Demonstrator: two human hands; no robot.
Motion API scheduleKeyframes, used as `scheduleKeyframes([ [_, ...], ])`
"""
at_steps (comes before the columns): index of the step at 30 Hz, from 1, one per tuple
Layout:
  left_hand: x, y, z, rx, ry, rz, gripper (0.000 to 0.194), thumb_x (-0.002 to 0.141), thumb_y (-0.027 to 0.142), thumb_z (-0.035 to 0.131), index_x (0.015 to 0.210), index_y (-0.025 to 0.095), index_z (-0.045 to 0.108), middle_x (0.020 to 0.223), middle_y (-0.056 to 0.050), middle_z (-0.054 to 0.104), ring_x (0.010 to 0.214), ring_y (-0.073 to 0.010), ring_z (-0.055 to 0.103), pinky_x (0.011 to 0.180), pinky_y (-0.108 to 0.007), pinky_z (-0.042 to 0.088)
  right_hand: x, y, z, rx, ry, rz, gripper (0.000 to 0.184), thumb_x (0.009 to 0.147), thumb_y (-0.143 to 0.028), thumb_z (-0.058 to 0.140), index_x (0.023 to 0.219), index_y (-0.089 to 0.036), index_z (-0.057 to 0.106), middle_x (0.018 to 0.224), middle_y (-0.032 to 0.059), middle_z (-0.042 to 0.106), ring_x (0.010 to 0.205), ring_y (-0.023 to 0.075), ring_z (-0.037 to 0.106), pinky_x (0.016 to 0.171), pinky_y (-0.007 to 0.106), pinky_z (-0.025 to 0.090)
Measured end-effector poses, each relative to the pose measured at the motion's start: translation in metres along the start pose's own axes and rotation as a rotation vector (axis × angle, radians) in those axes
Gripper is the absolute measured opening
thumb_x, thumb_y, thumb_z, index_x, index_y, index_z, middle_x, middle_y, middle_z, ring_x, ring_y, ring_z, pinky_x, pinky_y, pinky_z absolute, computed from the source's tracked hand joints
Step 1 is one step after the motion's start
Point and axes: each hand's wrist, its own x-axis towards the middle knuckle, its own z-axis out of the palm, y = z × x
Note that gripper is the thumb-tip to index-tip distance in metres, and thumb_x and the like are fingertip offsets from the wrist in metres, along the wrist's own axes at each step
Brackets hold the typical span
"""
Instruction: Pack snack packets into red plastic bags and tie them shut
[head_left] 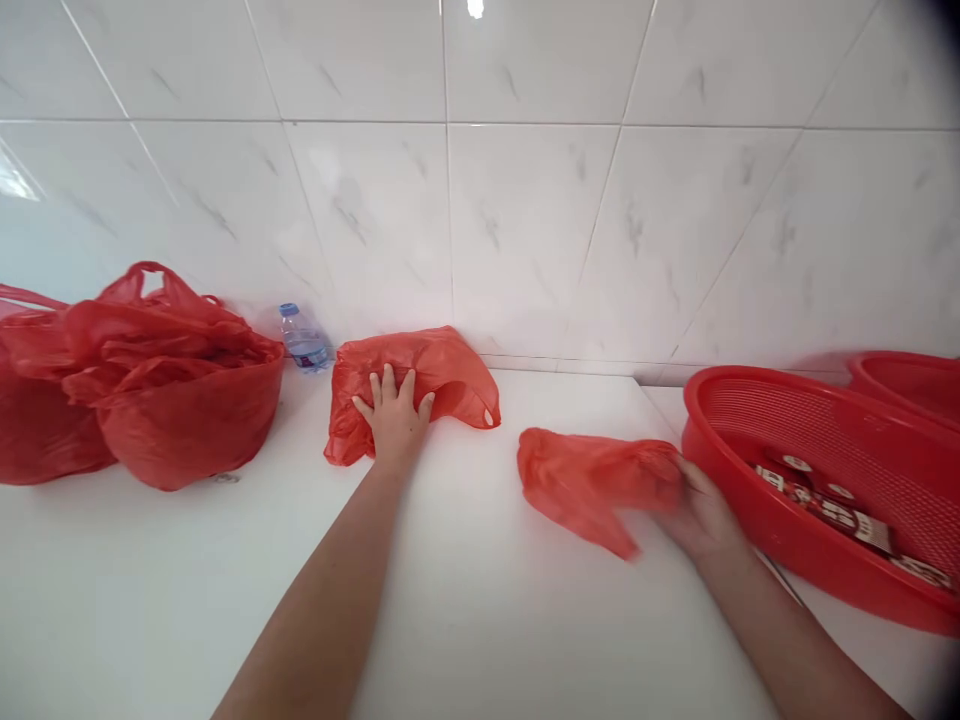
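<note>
My left hand [399, 415] lies with fingers spread on a crumpled red plastic bag [457, 375] near the tiled wall. That bag is flattened, and one of its handles points right. At the right, my right hand [701, 505] grips the end of another thin red plastic bag [592, 475]. This bag stretches leftward just over the white table, its lower corner blurred. Some of my right fingers are hidden behind the plastic.
Full red plastic bags [195, 420] stand at the left, beside a small water bottle [304, 340]. Close to my right hand is a red plastic basket [720, 400] holding printed packages [847, 520]. A second red basket [900, 375] is behind it. The tiled wall [525, 230] bounds the white table [480, 600].
</note>
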Motion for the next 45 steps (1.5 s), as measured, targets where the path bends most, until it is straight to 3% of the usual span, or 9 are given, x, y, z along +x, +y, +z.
scheduleKeyframes([
  [5,-0.010,0.013,-0.008,-0.052,-0.111,0.083,0.049,0.089,0.044,0.043,0.133,0.022,0.046,0.147,-0.013,0.034,0.137,-0.0344,0.024,0.106,-0.066,0.010,0.000,0.005,0.010,-0.159,-0.101,-0.042,0.024,0.075,-0.040,0.065,0.093,-0.024,0.064,0.097,0.0027,0.067,0.092,0.0182,0.063,0.079,0.031,0.052],
  [8,-0.024,0.025,-0.019,-0.113,-0.034,0.128,0.043,0.090,0.044,0.042,0.127,0.024,0.051,0.142,-0.011,0.041,0.135,-0.0320,0.029,0.108,-0.064,0.004,-0.005,0.007,0.014,-0.247,-0.109,-0.103,0.027,0.074,-0.043,0.066,0.091,-0.023,0.064,0.094,0.0029,0.068,0.088,0.0171,0.063,0.079,0.030,0.051],
  [13,-0.085,0.071,-0.044,-0.495,-0.109,0.385,0.044,0.090,0.045,0.039,0.124,0.019,0.052,0.128,-0.011,0.054,0.123,-0.0226,0.046,0.107,-0.040,0.031,-0.017,0.012,0.022,-0.408,-0.047,-0.196,0.036,0.075,-0.049,0.061,0.097,-0.021,0.060,0.096,0.0042,0.066,0.086,0.0170,0.062,0.077,0.030,0.050],
  [17,-0.135,0.109,-0.058,-0.418,-0.256,0.517,0.064,0.075,0.037,0.062,0.134,0.022,0.042,0.140,-0.011,0.044,0.131,-0.0287,0.035,0.108,-0.046,0.026,-0.039,0.017,0.032,-0.563,-0.012,-0.269,0.032,0.077,-0.049,0.057,0.087,-0.018,0.060,0.086,0.0033,0.065,0.080,0.0165,0.061,0.073,0.029,0.049],
  [20,-0.146,0.112,-0.065,-0.455,-0.339,0.313,0.061,0.073,0.020,0.057,0.133,0.023,0.044,0.136,-0.011,0.048,0.125,-0.0282,0.042,0.102,-0.044,0.033,-0.064,0.020,0.037,-0.731,-0.013,-0.279,0.028,0.070,-0.043,0.064,0.084,-0.018,0.063,0.080,0.0020,0.065,0.074,0.0166,0.060,0.067,0.028,0.048],
  [24,-0.141,0.089,-0.073,-0.638,-0.404,-0.048,0.025,0.077,0.021,0.049,0.095,0.024,0.067,0.098,-0.006,0.068,0.093,-0.0241,0.060,0.087,-0.037,0.043,-0.090,0.020,0.031,-0.917,0.103,-0.309,0.034,0.059,-0.021,0.067,0.093,-0.023,0.064,0.086,-0.0008,0.065,0.078,0.0165,0.058,0.073,0.030,0.046],
  [32,-0.142,0.071,-0.081,-0.958,-0.282,-0.376,0.013,0.076,0.033,0.056,0.074,0.021,0.058,0.080,-0.001,0.063,0.070,-0.0149,0.057,0.066,-0.026,0.048,-0.088,0.010,0.013,-0.949,0.402,-0.389,0.037,0.063,-0.019,0.050,0.099,-0.021,0.061,0.110,0.0068,0.058,0.091,0.0188,0.056,0.079,0.032,0.044],
  [39,-0.120,0.068,-0.071,-1.554,-0.339,-0.725,0.017,0.089,0.032,0.046,0.078,0.019,0.050,0.070,-0.001,0.059,0.061,-0.0107,0.060,0.068,-0.029,0.055,-0.075,0.015,0.012,-0.809,0.281,-0.281,0.030,0.063,-0.023,0.049,0.090,-0.021,0.062,0.095,0.0044,0.066,0.080,0.0190,0.060,0.063,0.029,0.048],
  [45,-0.090,0.061,-0.062,-1.843,-0.405,-0.857,0.027,0.094,0.029,0.042,0.069,0.019,0.042,0.050,0.008,0.040,0.043,-0.0035,0.046,0.055,-0.015,0.048,-0.054,0.010,0.016,-0.712,0.079,-0.162,0.040,0.061,-0.020,0.050,0.098,-0.020,0.062,0.102,0.0065,0.066,0.082,0.0197,0.063,0.061,0.028,0.051],
])
